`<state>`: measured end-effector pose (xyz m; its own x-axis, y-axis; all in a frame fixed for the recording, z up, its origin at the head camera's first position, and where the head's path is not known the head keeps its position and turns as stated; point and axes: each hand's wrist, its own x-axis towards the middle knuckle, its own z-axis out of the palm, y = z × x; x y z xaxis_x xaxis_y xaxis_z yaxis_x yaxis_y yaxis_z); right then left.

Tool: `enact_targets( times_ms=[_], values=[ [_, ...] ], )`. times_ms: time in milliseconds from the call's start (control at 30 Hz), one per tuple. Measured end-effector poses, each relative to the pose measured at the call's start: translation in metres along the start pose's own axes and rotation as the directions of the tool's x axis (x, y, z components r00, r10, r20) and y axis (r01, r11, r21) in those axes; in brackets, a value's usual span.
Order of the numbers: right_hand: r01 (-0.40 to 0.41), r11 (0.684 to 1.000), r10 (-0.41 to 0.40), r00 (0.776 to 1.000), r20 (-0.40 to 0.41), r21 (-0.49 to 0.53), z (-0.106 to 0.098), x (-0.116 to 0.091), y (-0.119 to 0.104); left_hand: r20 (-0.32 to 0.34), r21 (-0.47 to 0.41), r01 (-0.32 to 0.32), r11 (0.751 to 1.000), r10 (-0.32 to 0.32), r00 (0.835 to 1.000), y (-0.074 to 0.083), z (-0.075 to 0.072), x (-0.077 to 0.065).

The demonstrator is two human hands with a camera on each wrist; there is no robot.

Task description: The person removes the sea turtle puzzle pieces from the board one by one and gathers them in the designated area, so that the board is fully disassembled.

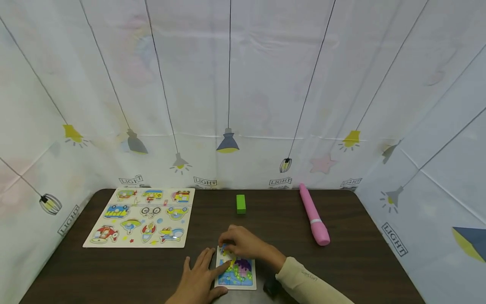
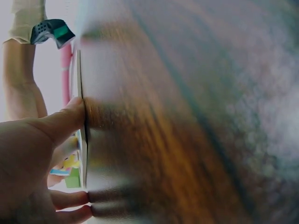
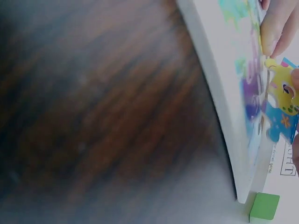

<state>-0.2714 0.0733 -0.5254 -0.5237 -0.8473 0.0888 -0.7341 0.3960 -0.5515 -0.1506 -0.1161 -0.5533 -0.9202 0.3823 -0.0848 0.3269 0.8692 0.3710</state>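
A small jigsaw puzzle board (image 1: 237, 288) with a white border lies at the front of the table, its blue, green and purple pieces set in the lower part. My right hand (image 1: 244, 244) is over the board's upper end and pinches a puzzle piece (image 3: 279, 120), blue with a yellow animal face, tilted up from the board in the right wrist view. At the board's left side rests my left hand (image 1: 197, 276), fingers spread. Its index finger reaches onto the pieces and its thumb lies at the lower left corner. The right fingers partly cover the board's top.
A large wooden vehicle puzzle board (image 1: 136, 242) lies at the table's left. The green block (image 1: 241, 204) stands beyond the hands, and a pink microphone-shaped thing (image 1: 312, 211) lies to the right. A printed curtain (image 1: 258, 105) hangs behind the dark table (image 1: 360, 261).
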Motion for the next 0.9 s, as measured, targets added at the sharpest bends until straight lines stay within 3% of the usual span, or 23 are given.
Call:
enact_targets(
  times_ms=[333,533,667,800,900],
  values=[
    [-0.014,1.0,0.014,1.0,0.017,0.003,0.002,-0.004,-0.004,0.009,-0.008,-0.001,1.0,0.001,1.0,0.003,-0.004,-0.001],
    [0.033,0.999,-0.031,0.996,-0.086,0.019,-0.023,-0.015,0.007,-0.003,0.0,-0.01,1.0,0.01,1.0,0.003,-0.002,0.0],
    [-0.069,0.997,0.063,0.987,-0.148,-0.038,-0.043,-0.029,0.032,-0.007,0.007,-0.012,1.0,0.012,1.0,0.003,0.0,0.0],
    [-0.174,0.983,0.165,0.978,-0.124,-0.062,-0.054,-0.039,0.053,-0.007,0.015,-0.001,1.0,0.002,1.0,0.003,0.0,-0.001],
    [-0.186,0.98,0.18,0.979,-0.091,-0.064,-0.057,-0.04,0.06,-0.014,0.02,-0.001,1.0,0.001,1.0,0.002,0.001,-0.001]
  ],
)
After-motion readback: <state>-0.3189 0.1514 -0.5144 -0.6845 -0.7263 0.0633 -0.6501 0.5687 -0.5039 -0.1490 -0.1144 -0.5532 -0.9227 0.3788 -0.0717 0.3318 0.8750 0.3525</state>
